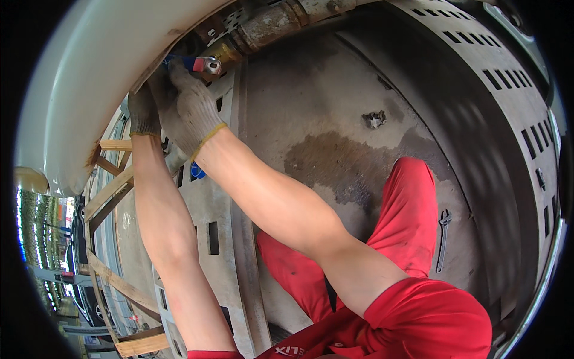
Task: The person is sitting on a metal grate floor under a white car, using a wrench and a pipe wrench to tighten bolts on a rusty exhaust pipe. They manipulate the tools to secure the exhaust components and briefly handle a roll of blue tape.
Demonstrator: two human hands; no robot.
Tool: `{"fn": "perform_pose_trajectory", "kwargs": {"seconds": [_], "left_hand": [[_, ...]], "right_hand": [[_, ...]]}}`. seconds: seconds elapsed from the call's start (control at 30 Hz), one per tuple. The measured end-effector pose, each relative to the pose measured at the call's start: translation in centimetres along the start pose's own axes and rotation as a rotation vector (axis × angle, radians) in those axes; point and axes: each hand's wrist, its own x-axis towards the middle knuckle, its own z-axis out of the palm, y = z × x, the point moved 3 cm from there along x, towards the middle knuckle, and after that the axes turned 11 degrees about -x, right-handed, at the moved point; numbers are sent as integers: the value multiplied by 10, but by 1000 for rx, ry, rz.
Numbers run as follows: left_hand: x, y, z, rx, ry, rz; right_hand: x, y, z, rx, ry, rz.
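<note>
Both my hands wear dirty grey knit work gloves with yellow cuffs and reach up beside the pale curved body panel [101,78] of a vehicle. My right hand [192,102] is closed at a blue-and-red-handled tool [200,64], whose bare metal end with a hole points right. The tool's other end is hidden behind the panel edge. My left hand [143,110] is just left of the right one, close under that edge. Its fingers are hidden. A rusty, dirty pipe [263,30] runs along the vehicle's underside just beyond the tool.
An adjustable wrench [443,240] lies on the stained floor right of my red-trousered knee. Farther off lies a small crumpled grey thing [375,119]. Slotted metal ramps [213,238] flank the floor. Wooden slats [110,191] stand at left, and a blue item [198,170] shows under my right forearm.
</note>
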Motion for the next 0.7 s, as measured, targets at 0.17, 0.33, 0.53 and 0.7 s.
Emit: {"fn": "perform_pose_trajectory", "kwargs": {"seconds": [0.17, 0.33, 0.53, 0.7], "left_hand": [[-9, -13, 59, -59, -37, -123], [-18, -17, 64, -80, -47, -141], [-19, -9, 73, -85, -72, -130], [-22, -11, 77, -92, -77, -138]], "right_hand": [[44, -16, -9, -136, -226, -193], [47, -12, 6, 209, -111, -68], [46, -21, 12, 191, -191, -58], [49, -15, 10, 132, -115, -50]]}}
